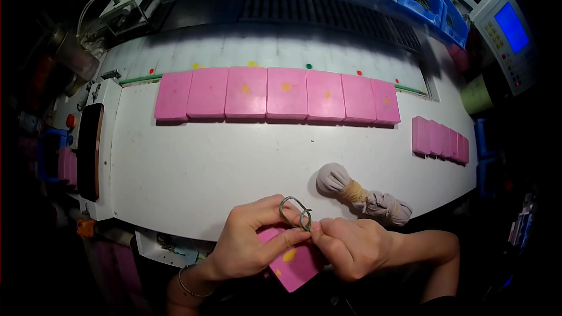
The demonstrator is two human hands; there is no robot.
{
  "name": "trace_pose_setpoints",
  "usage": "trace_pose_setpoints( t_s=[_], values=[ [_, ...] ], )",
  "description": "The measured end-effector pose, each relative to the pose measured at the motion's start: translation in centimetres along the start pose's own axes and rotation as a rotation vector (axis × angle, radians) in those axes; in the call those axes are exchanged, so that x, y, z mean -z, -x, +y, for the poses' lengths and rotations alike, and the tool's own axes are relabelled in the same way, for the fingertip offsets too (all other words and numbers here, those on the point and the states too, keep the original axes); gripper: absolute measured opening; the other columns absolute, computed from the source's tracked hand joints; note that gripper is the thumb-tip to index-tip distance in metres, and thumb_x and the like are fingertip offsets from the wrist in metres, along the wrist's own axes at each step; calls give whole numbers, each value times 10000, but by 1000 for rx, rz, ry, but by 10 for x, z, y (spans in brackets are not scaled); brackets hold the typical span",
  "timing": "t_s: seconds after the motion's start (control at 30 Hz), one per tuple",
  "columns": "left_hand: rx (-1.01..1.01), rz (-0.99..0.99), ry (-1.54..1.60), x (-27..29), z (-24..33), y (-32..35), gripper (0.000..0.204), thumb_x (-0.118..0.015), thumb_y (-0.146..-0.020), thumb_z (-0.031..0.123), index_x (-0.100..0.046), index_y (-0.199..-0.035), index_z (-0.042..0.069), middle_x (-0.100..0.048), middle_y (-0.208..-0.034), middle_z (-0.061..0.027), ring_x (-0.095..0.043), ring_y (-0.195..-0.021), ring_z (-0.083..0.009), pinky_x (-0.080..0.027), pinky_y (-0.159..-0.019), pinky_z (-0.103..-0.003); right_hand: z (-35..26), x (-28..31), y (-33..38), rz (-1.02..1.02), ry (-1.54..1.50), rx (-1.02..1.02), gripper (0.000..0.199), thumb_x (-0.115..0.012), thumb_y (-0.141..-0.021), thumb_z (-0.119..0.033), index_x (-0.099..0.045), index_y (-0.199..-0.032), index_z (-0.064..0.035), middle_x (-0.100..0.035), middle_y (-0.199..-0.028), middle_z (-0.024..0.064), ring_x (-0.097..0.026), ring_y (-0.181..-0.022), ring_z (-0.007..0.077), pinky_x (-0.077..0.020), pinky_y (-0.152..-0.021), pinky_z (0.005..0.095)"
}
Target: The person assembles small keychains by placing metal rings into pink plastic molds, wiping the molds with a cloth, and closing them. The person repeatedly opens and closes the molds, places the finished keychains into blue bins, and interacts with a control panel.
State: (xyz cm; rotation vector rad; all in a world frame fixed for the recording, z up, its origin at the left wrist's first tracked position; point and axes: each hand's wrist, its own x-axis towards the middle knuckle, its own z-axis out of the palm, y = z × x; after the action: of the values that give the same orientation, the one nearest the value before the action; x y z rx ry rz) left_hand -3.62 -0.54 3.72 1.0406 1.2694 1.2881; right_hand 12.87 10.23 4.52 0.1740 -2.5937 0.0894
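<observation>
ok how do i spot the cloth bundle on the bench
On the white bench, find the row of pink blocks. Nearer the person, just beyond the right hand, lies the grey cloth bundle. Unlike the blocks, it is crumpled, with a round head and tan-bound neck.

Legible text, labels, numbers: none. Panel (517,63) at right: blue screen (511,27) lit, any characters unresolved; markings on keys (501,41) too small to read. Coloured dots (309,67) on table (234,164): no lettering distinguishable.
</observation>
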Motion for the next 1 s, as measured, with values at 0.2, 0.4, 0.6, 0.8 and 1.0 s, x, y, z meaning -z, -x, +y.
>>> trace_pose_setpoints(
  t_s=[0.2,0.4,0.6,0.8,1.0],
  values=[
    [25,-93,-29,4,6,3,82,-657,-766,-4,-616,-828,-39,-597,-827,-86,-580,-768,-164,-456,-714,-260,-5,10,7,-145,-429,-289,112,-589,-806,-89,-589,-867,5,-526,-654,67,-526,-502,188,-427,-443,255],
    [64,-72,-155,14,16,6,100,-654,-731,-22,-650,-831,-28,-612,-805,-75,-585,-758,-160,-460,-725,-261,-1,23,26,-522,-733,-558,214,-577,-881,-250,-611,-983,-65,-573,-709,93,-588,-595,312,-485,-534,395],
    [-8,-337,-237,-1,14,-16,104,-663,-777,65,-626,-839,-10,-602,-798,-101,-596,-748,-217,-461,-706,-282,37,39,-7,-174,-1040,-973,165,-624,-849,-157,-627,-921,-9,-614,-713,126,-571,-597,152,-466,-560,289],
    [230,54,-67,3,17,-7,272,-512,-903,186,-654,-941,-43,-651,-826,-100,-614,-762,-145,-484,-691,-241,129,100,-37,217,-516,-940,137,-624,-820,-106,-620,-767,20,-613,-648,76,-574,-540,106,-461,-502,267],
    [152,184,397,-12,-30,-29,551,-383,-940,486,-581,-1026,-21,-625,-885,-120,-614,-739,-178,-506,-668,-279,254,169,10,819,291,-937,165,-540,-879,-126,-625,-869,15,-660,-708,117,-623,-546,161,-490,-496,272]
  ],
)
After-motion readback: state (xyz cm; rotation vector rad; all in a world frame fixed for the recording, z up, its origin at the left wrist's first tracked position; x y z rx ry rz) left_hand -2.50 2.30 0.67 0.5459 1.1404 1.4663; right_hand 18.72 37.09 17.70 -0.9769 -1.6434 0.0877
